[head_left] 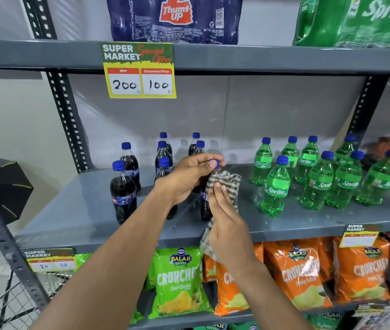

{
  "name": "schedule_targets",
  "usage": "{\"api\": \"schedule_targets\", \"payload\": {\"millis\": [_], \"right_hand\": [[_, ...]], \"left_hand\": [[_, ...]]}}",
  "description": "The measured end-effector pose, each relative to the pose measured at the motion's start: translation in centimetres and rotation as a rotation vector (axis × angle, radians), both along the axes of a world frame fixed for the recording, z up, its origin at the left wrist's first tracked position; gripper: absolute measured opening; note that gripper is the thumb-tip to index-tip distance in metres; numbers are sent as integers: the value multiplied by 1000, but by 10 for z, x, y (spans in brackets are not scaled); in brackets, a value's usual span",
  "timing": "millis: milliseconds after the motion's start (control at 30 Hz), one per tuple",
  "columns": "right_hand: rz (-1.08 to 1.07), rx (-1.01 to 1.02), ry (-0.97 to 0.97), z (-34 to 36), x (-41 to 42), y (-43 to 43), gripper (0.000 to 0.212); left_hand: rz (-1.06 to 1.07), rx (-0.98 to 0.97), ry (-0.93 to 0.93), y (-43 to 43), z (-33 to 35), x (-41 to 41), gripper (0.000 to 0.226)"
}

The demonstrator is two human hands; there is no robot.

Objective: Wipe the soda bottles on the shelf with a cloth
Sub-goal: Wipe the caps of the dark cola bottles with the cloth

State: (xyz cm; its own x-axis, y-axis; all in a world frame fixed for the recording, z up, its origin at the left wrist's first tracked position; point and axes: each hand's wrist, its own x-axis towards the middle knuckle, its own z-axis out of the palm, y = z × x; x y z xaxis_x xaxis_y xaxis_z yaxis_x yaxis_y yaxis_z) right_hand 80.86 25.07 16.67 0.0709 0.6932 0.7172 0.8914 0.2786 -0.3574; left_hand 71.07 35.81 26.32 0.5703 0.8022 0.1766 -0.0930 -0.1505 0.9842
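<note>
A dark cola bottle (205, 208) with a blue cap stands at the front middle of the grey shelf (75, 210). My left hand (186, 177) pinches its cap from the left. My right hand (227, 217) presses a checked cloth (227, 181) against the bottle's right side, and the cloth's tail hangs below the shelf edge. Several more cola bottles (123, 191) stand to the left and behind. Several green Sprite bottles (276, 189) stand on the right half of the shelf.
A yellow price sign (139, 70) hangs from the shelf above, which carries wrapped Thums Up (177, 17) and Sprite packs (360, 20). Green (177, 279) and orange chip bags (301, 272) fill the shelf below. A wire basket (10, 303) sits lower left.
</note>
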Motion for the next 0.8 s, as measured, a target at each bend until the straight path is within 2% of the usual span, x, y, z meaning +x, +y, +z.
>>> {"api": "schedule_targets", "payload": {"millis": [267,367,567,800], "right_hand": [[36,-110,-55,-35,5,-16,72],[10,-69,-36,-23,2,-13,62],[-30,25,8,8,-4,3,64],[12,-12,-10,-31,-5,-10,66]], "left_hand": [[6,4,5,1,-1,1,24],[16,14,24,3,-1,1,23],[-4,12,32,3,2,1,24],[16,21,47,3,0,0,24]]}}
